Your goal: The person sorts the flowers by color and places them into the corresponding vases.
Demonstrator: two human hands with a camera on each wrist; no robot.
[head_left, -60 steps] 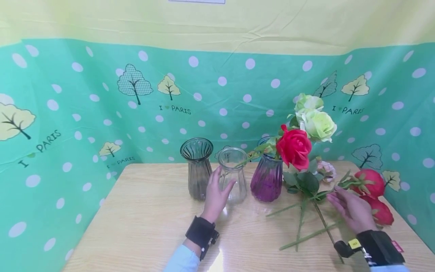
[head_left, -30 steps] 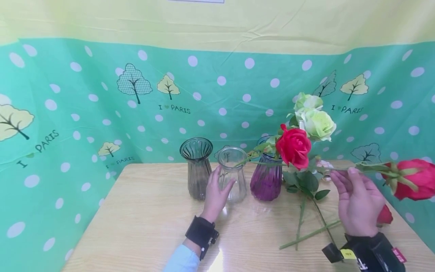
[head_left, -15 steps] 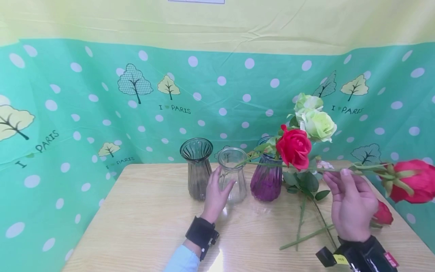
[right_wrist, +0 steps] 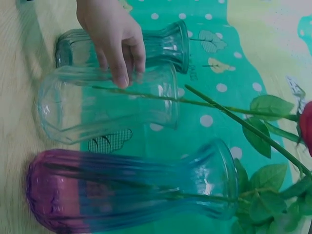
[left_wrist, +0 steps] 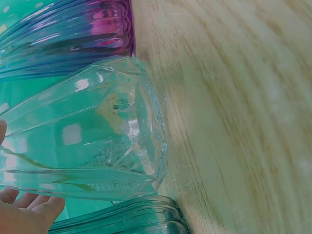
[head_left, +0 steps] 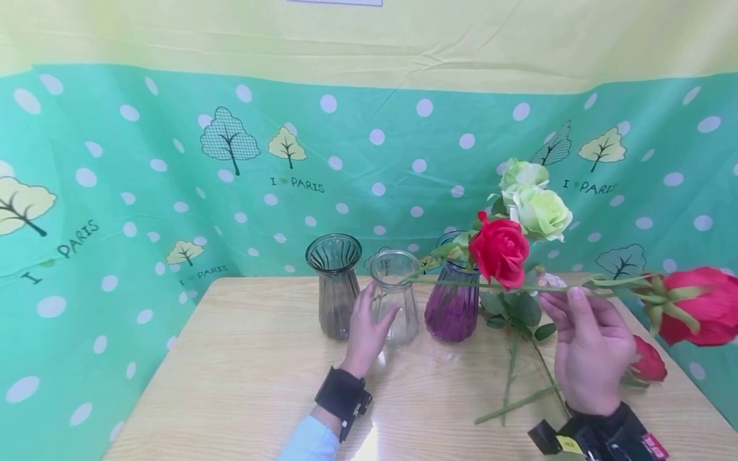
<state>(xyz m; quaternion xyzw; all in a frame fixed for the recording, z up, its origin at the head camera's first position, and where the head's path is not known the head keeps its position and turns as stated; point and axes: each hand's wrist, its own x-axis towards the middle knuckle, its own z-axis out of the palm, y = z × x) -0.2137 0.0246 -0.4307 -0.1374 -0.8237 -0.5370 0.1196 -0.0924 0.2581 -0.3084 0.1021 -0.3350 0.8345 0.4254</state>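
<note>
My left hand (head_left: 364,333) holds the clear glass vase (head_left: 408,317), fingers on its left side and thumb across the front. One red rose (head_left: 499,250) stands in that vase and leans far to the right. My right hand (head_left: 594,358) pinches another artificial red rose (head_left: 699,306) by its green stem, bloom pointing right, stem nearly level. In the right wrist view the stem's cut end (right_wrist: 190,89) points toward the mouth of the clear vase, just outside it. The purple-and-blue vase (head_left: 451,314) stands to the right, with pale green roses (head_left: 542,211) in it.
A grey ribbed glass vase (head_left: 337,301) stands left of the clear one. On the right of the wooden table (head_left: 242,384) lie a red rose (head_left: 649,360), a pale pink flower (head_left: 550,280), and crossed stems with leaves (head_left: 521,309). A patterned cloth (head_left: 352,147) hangs behind.
My right hand has picked up a red rose from the pile at the right, turned it level, and moved it left toward the clear vase. My left hand has stayed on the vase.
</note>
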